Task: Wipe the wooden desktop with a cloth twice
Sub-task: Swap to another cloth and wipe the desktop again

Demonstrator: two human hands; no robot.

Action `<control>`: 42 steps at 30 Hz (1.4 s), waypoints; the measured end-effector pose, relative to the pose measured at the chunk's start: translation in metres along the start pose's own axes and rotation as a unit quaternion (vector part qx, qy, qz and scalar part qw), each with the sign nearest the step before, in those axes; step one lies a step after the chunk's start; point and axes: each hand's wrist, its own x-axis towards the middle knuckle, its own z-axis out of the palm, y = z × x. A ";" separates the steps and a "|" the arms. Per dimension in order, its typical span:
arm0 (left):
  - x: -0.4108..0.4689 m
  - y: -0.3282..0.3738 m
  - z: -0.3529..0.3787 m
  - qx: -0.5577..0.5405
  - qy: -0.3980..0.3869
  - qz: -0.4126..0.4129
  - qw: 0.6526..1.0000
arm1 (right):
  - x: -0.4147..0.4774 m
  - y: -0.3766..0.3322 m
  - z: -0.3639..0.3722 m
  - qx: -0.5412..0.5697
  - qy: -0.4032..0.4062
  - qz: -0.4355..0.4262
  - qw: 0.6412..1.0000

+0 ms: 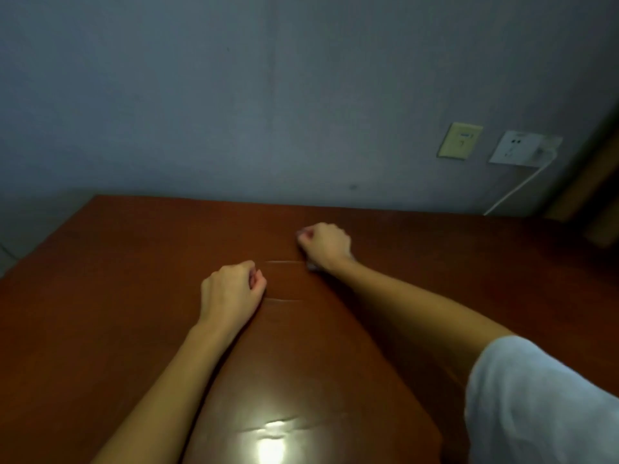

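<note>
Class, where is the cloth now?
Head view: the cloth is bunched in the right hand on the wooden desktop, right of the left hand.

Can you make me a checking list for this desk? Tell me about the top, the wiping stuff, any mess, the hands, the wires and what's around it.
Surface: wooden desktop, reddish brown and shiny, with a bright patch of reflected light near the front and faint streaks in the middle.
Job's things: cloth, only small pale bits peek out from under the right hand.
Clutter: nothing seen.
Hands: right hand curls round the cloth on the desktop; left hand rests on the desktop in a fist and shows nothing in it.
Cables: white cable runs from the white socket down behind the desk.
Surroundings: grey wall, yellowish wall plate, white sleeve.
</note>
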 end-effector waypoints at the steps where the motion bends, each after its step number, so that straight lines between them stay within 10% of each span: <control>1: 0.000 -0.001 0.000 0.000 0.003 -0.002 1.000 | -0.020 -0.013 0.002 0.000 -0.005 -0.035 0.999; 6: -0.004 0.000 0.000 0.012 0.011 0.006 1.000 | -0.127 0.000 -0.017 0.007 -0.058 -0.148 0.987; 16: -0.040 0.017 -0.015 0.062 -0.019 0.056 0.996 | -0.048 0.090 -0.041 -0.010 0.026 0.082 0.996; 26: -0.080 0.022 -0.018 0.052 0.023 0.057 0.997 | -0.206 0.012 -0.030 -0.009 -0.049 -0.190 0.981; 35: -0.121 0.039 -0.025 0.061 0.023 0.083 0.994 | -0.134 0.103 -0.053 -0.025 0.029 0.035 0.999; 42: -0.150 0.042 -0.042 0.091 0.045 -0.009 0.995 | -0.226 -0.002 -0.030 -0.005 -0.026 -0.154 0.988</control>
